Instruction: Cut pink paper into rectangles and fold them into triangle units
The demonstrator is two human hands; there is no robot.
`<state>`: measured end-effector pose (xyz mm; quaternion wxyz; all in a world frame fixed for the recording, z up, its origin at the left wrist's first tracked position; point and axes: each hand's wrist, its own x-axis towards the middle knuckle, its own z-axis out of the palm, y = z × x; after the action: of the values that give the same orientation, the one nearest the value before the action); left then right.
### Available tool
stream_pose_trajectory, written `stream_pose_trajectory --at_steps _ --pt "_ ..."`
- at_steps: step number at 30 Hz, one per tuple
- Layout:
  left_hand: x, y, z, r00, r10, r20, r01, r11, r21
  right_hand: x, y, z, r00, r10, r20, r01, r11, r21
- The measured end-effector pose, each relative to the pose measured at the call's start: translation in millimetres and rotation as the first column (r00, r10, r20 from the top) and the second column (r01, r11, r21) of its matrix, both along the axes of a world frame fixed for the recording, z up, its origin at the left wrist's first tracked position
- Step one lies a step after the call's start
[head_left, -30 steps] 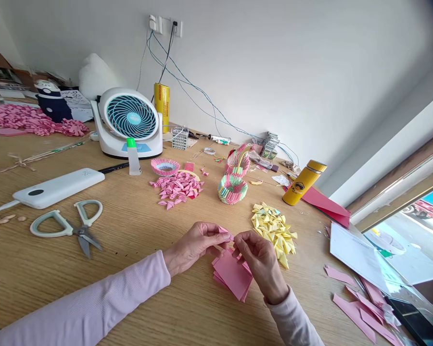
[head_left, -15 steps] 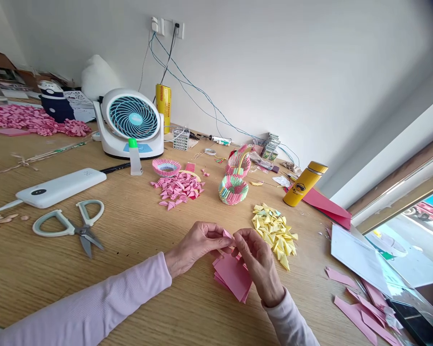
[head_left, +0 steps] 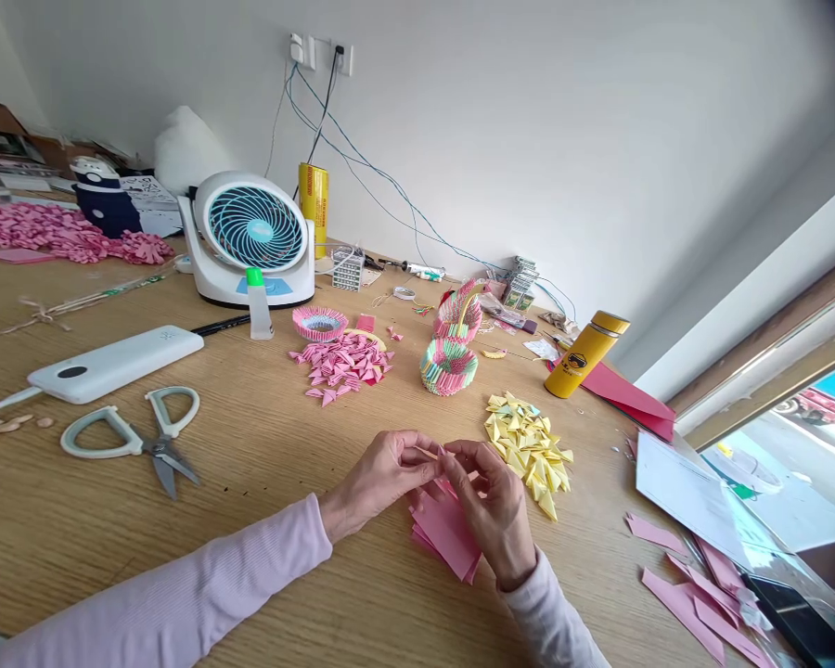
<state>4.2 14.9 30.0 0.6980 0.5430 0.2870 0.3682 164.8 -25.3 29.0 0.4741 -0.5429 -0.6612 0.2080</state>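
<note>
My left hand (head_left: 388,478) and my right hand (head_left: 488,496) meet fingertip to fingertip, both closed on a small piece of pink paper, which the fingers almost wholly cover. Just beneath them, a stack of pink paper slips (head_left: 449,538) lies on the wooden table (head_left: 306,594). Beyond my right hand is a pile of folded yellow paper triangles (head_left: 529,445). Farther off, folded pink paper triangles (head_left: 340,366) are heaped in front of a round pink paper bowl (head_left: 320,323). A green and pink woven-looking paper basket (head_left: 449,366) stands near the middle.
Scissors (head_left: 157,445) lie spread at the left, near a white power bank (head_left: 118,362). A fan (head_left: 250,237) and a green-capped bottle (head_left: 258,304) stand behind. On the right are a yellow flask (head_left: 588,354), pink paper strips (head_left: 692,612) and a dark phone (head_left: 797,617).
My fingertips have drawn closer together, hiding more of the pink paper piece. My right hand has shifted slightly left; the table things stay as they were.
</note>
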Motion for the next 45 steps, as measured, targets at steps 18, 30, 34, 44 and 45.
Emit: stream_pose_trajectory --at_steps 18,30,34,44,45 --pt "0 -2 9.1 1.0 -0.02 -0.018 0.019 0.998 -0.056 5 5 2.9 0.875 0.056 -0.482 -0.221 0.931 -0.292" --pt "4 -2 2.4 0.998 0.045 -0.048 -0.045 0.999 0.004 2 2 -3.7 0.949 0.08 -0.306 -0.161 0.954 -0.251" --pt "5 -2 2.0 0.998 0.048 -0.038 -0.049 0.999 -0.011 -1 0 -1.3 0.982 0.022 -0.186 -0.061 0.977 -0.204" --pt "4 -4 4.8 0.99 0.11 -0.087 -0.104 0.992 0.067 0 0 4.2 0.986 0.039 -0.161 -0.064 0.986 -0.153" --pt "5 -4 3.5 0.989 0.112 -0.095 -0.105 0.991 0.082 1 1 3.7 0.977 0.061 -0.206 -0.098 0.98 -0.173"
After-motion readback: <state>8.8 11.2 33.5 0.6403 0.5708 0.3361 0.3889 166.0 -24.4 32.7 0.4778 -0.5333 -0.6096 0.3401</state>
